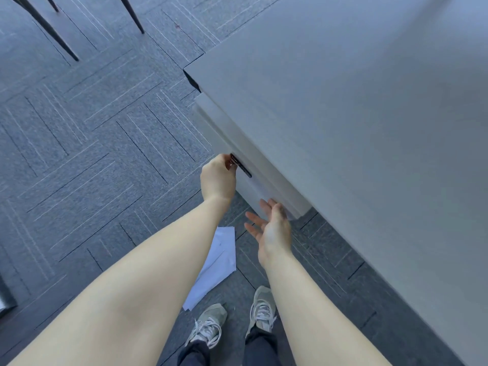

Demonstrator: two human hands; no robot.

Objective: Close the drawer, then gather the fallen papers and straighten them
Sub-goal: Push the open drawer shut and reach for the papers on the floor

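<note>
Papers lie on carpet, below fingers.

Cool, dim, even daylight; soft shadows; slight blur; wide-angle bending at edges.

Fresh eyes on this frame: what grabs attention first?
The two bare forearms reaching up the middle: the left hand grips the dark handle of the white drawer under the desk, the right hand open beside it. Between the arms, white papers lie on the grey carpet, above the sneakers.
</note>
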